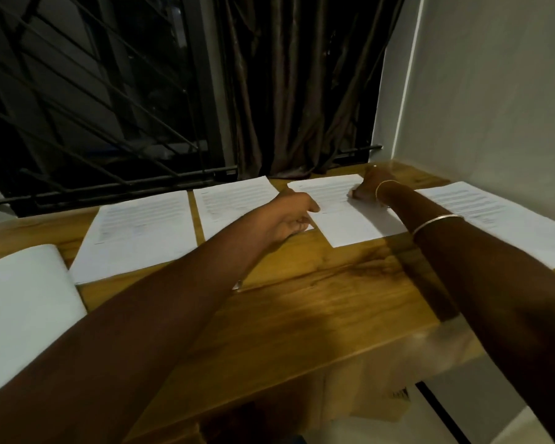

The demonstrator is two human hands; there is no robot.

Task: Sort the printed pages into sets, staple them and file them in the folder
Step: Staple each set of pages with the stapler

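Fingers (302, 223) are clamping page 3 (340, 219) by its side edges, left hand (290, 216) left, right hand (370, 187) right, likely lifting it off the table (302, 299) for sorting

Under both hands the wooden table (302, 283) shows a glossy, grained finish. The paper pages (343, 213) they touch look matt and smooth. Beyond the hands hang a dull cloth curtain (295, 91) and dark metal window bars (93, 123).

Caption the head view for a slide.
Left hand grips and right hand touches the third printed page on a wooden table.
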